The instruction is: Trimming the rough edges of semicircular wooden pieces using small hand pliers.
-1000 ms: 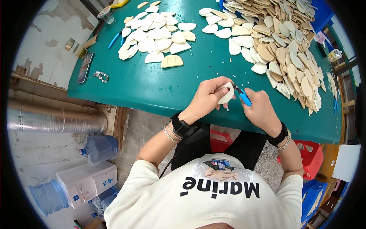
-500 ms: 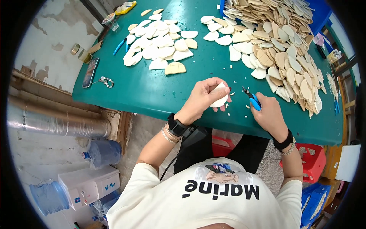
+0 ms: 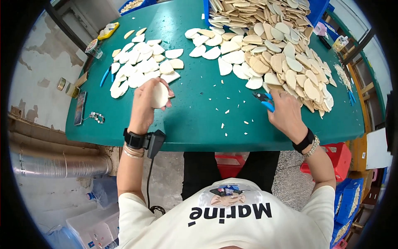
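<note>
My left hand (image 3: 144,101) is closed around a flat, white, rounded piece (image 3: 160,95), beside the near edge of a loose pile of white pieces (image 3: 134,62) at the left. Blue-handled side cutters (image 3: 268,106) sit in my right hand (image 3: 287,114), their dark jaws pointing left. The fingertips of that hand reach the near edge of a large heap of flat cream and white pieces (image 3: 290,62); whether they touch one is not clear. Most pieces are half-round or oval. Small white scraps (image 3: 222,125) are scattered over the green tabletop (image 3: 195,137) between my hands.
A second blue-handled tool (image 3: 105,77) lies left of the white pile. A phone (image 3: 80,108), a beaded strap (image 3: 97,117), a jar (image 3: 68,87) and a yellow tray (image 3: 108,31) are along the left side. Another blue-handled tool (image 3: 351,98) lies far right. A blue bin (image 3: 317,12) stands behind the heap.
My left hand has carried the white piece left to the pile of white pieces. My right hand, with the side cutters, has come up against the large heap. The whole view has shifted.
</note>
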Demonstrator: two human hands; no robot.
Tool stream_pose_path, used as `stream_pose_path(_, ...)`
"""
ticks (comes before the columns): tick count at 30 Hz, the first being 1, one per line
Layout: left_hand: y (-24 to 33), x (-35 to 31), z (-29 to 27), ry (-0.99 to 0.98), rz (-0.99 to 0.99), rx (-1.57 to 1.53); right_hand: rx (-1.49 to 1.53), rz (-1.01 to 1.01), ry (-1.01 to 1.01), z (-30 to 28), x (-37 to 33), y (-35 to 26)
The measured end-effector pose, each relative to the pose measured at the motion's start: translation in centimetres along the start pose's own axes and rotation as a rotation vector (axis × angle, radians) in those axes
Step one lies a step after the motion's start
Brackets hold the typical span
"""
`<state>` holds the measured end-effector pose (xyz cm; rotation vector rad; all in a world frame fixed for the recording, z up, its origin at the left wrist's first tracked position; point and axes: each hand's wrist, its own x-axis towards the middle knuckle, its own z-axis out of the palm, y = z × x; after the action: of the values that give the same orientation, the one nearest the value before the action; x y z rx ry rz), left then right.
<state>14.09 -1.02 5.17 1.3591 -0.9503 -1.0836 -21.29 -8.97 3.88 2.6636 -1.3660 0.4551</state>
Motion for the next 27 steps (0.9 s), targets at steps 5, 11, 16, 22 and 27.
stream_pose_path(5, 1.1, 0.8, -1.6, 0.066, 0.163, 0.097, -0.379, -0.113, 0.143, 2.3, 3.5, 3.0)
stream_pose_path(11, -0.4, -1.5, 0.3, -0.247, 0.103, 0.177, -0.059, -0.066, 0.23, 3.1, 4.0, 2.4)
stream_pose_path(16, -2.8, -3.3, 9.9, -0.207, 0.423, 0.3, 0.622, 0.206, 0.124, 1.0, 4.2, -2.8)
stream_pose_path(22, -4.2, -2.8, 12.7, -0.306, 0.347, -0.023, 1.266, 0.141, -0.18, -0.8, 2.9, -6.7)
stream_pose_path(27, -3.8, -2.8, 10.1, -0.439, -0.026, -0.427, 0.714, 0.046, -0.069, -1.5, 2.8, -4.5)
